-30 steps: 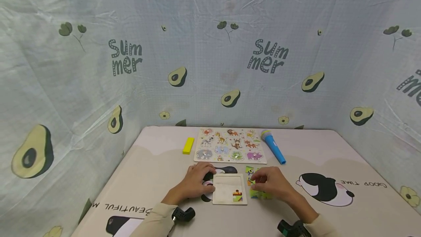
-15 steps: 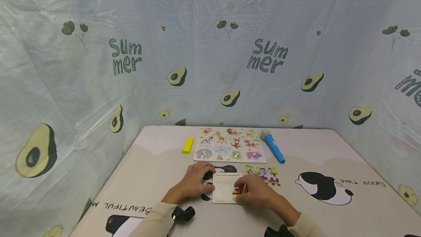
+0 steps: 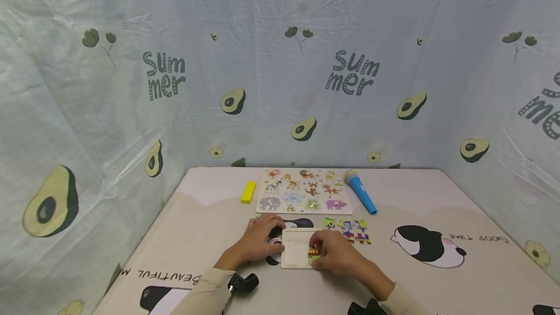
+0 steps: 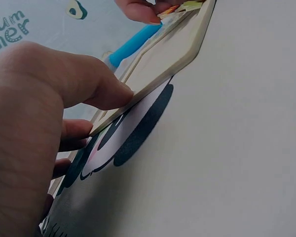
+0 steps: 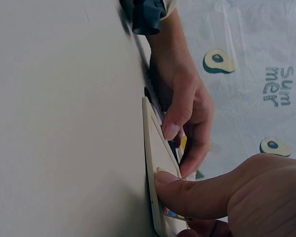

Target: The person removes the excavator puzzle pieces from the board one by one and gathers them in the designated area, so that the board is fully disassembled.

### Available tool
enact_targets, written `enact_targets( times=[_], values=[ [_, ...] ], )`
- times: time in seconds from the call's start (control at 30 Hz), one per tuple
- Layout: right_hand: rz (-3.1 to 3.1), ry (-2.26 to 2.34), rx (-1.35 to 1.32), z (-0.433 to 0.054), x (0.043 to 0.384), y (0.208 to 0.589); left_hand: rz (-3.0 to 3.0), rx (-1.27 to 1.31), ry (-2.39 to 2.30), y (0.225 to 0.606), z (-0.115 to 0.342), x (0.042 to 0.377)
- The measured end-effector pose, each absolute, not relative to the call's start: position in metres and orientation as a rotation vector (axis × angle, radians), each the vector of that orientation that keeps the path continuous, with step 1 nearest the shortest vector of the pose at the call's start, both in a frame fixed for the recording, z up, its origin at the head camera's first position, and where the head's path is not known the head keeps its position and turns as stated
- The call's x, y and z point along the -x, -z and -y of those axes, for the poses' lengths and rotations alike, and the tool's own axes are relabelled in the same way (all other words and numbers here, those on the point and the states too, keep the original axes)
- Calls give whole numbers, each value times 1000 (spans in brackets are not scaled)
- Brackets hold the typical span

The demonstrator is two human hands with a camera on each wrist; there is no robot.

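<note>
In the head view a small wooden puzzle tray (image 3: 294, 249) lies at the front middle. My left hand (image 3: 259, 239) holds its left edge, thumb on the rim and index finger at its side, as the left wrist view shows. Over the tray's right part, my right hand (image 3: 339, 253) pinches a puzzle piece between thumb and fingers, mostly hidden by them. Red and green jigsaw pieces (image 3: 313, 255) show in the tray's lower right, beside the fingertips. In the right wrist view a sliver of colourful piece (image 5: 171, 213) shows under the thumb, which touches the rim.
Several loose jigsaw pieces (image 3: 349, 230) lie right behind the tray. Farther back are an animal peg board (image 3: 302, 198), a yellow block (image 3: 248, 192) and a blue toy microphone (image 3: 362, 193). A printed cloth (image 3: 262, 72) hangs behind the table.
My right hand has moved left from the loose pieces onto the tray's right part, then shifted only slightly. The left hand has stayed at the tray's left edge.
</note>
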State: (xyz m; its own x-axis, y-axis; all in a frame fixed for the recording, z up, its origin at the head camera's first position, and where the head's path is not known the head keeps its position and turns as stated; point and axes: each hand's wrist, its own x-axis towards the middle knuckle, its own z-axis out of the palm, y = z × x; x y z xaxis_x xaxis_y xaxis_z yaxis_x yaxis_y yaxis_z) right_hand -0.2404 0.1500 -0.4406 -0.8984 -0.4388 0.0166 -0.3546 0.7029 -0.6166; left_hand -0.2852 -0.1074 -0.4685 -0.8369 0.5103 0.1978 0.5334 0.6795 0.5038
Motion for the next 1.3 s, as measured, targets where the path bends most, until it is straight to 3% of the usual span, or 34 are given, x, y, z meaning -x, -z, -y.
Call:
enact_targets(
  times=[0.63, 1.3],
  values=[
    [-2739, 1145, 833, -174, 243, 440, 2810, 892, 878, 468, 107, 286],
    [-2838, 1312, 418, -239, 240, 437, 2829, 887, 869, 469, 107, 285]
  ],
)
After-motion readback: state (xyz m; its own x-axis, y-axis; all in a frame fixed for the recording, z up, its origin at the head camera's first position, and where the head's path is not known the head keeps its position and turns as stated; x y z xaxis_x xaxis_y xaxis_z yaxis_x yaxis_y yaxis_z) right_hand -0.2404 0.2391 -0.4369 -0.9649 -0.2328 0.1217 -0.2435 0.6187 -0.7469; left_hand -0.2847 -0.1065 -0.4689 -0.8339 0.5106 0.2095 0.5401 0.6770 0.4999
